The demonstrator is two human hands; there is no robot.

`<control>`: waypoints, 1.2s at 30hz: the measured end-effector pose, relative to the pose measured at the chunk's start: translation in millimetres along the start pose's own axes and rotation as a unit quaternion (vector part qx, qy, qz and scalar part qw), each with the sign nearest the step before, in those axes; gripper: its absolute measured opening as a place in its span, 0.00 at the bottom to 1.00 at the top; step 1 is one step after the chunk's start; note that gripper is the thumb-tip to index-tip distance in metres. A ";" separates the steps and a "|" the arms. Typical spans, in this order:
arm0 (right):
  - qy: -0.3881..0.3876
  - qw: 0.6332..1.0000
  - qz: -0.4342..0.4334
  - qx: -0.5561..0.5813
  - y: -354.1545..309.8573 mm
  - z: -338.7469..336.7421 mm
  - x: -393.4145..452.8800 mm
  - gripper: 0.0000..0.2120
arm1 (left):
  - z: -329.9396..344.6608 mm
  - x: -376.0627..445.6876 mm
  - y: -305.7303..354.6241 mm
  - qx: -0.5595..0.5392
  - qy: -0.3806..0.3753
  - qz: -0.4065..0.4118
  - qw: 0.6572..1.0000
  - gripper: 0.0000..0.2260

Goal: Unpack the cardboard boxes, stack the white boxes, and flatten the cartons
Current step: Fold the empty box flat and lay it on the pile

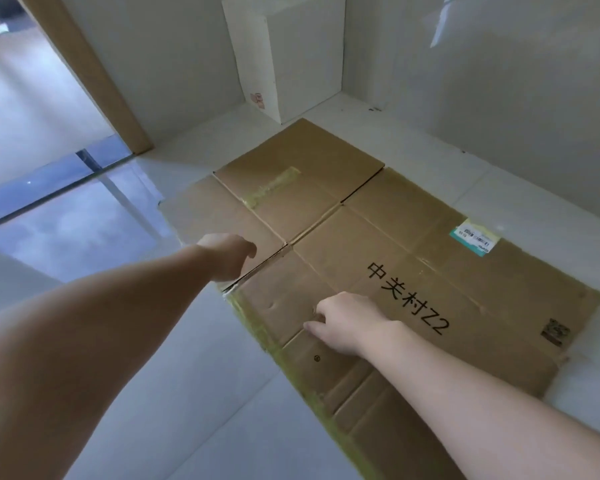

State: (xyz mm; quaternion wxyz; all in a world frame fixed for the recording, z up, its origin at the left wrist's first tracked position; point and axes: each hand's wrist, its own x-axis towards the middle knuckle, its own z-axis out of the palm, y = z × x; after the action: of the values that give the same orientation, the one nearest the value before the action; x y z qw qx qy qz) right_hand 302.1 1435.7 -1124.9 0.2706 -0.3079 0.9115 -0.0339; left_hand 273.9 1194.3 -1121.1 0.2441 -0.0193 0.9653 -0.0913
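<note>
On the pale tiled floor (pixel 194 393), a flattened brown cardboard carton (pixel 413 278) lies spread out, flaps open, running from near the back corner toward the near edge of the view, where its lower end is cut off by the frame. Black printed characters ending in "Z2" sit on the middle panel; a teal and white shipping label (pixel 473 235) is stuck near its right edge, text too small to read. Yellowish tape (pixel 274 185) crosses the far flap, and more yellowish tape runs along the carton's left edge near the arms. A dark square mark near the right edge is blurred, cannot tell what it is. Left hand (pixel 227 254) rests at the carton's left side by the slit between two flaps, seen from behind the wrist; fingers point away and are hidden, so cannot tell if they are straight or curled. Right hand (pixel 347 320) rests on the carton's near-middle panel, back of hand up, fingers bent down onto the cardboard with the thumb out to the left, pressing and not wrapped round anything visible. White rectangular box (pixel 284 60) stands upright in the back corner against the white wall (pixel 499 81), just beyond the carton's far flap, top cut off, a small reddish sticker low on its left face. Wooden door frame (pixel 90 74) at the left, glass pane (pixel 42 140) beside it, blurred outside.
</note>
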 end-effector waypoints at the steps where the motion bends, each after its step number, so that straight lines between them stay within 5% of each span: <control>1: -0.021 1.000 0.017 0.008 8.9 7.3 4.5 0.21 | 5.6 6.7 2.9 -0.008 0.002 0.008 1.000 0.24; 4: -0.051 0.997 0.060 -0.004 41.8 36.6 18.3 0.30 | 18.7 36.8 19.1 -0.036 -0.006 0.039 0.999 0.21; 8: -0.014 0.996 0.091 -0.011 78.7 85.0 21.9 0.38 | 36.2 86.0 58.9 -0.105 -0.026 0.035 0.994 0.29; 14: -0.020 0.998 0.045 -0.045 129.9 87.5 35.6 0.36 | 60.2 145.2 100.0 -0.103 0.051 0.043 0.992 0.33; 19: -0.025 0.965 0.260 0.029 227.7 42.2 58.0 0.35 | 73.4 141.8 102.1 -0.126 0.096 0.032 0.987 0.33; 26: 0.012 0.952 0.302 0.056 214.3 60.8 70.5 0.40 | 26.1 218.6 124.8 -0.090 0.092 0.077 0.989 0.33; 36: -0.074 0.945 0.306 0.084 216.4 44.7 72.3 0.41 | -17.2 257.6 138.6 -0.105 0.037 0.065 0.992 0.32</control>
State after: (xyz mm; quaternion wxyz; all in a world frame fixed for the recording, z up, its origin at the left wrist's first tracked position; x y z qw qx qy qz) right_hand 159.6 1573.3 -1246.5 0.3592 0.0080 0.9332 -0.0030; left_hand 40.0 1312.3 -1252.5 0.2099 0.0214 0.9771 0.0263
